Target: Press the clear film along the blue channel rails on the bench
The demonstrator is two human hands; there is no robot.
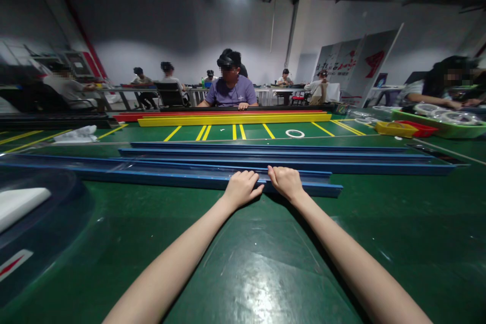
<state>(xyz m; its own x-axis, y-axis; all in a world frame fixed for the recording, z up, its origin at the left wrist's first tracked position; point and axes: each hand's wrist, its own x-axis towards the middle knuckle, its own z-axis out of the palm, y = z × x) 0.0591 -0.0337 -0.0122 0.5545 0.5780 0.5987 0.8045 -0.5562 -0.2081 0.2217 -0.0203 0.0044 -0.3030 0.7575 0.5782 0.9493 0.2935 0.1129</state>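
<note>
A long blue channel profile point(182, 179) lies across the green table, its trough facing up. Near its right end, my left hand point(243, 187) is closed over the near wall, fingers curled inside and thumb toward the right. Just right of it, with a small gap between, my right hand point(285, 182) grips the same channel, thumb on top. My palms hide the wall beneath them. Directly behind lie more blue channels point(379, 168), side by side and roughly parallel.
Yellow and red profiles point(235, 120) lie farther back, before a seated person point(231, 88). A white ring point(295, 133) rests near yellow table lines. A yellow tray point(395, 129) and a green basket point(455, 129) holding white coils stand at right. A dark, glossy object point(45, 243) occupies the left foreground.
</note>
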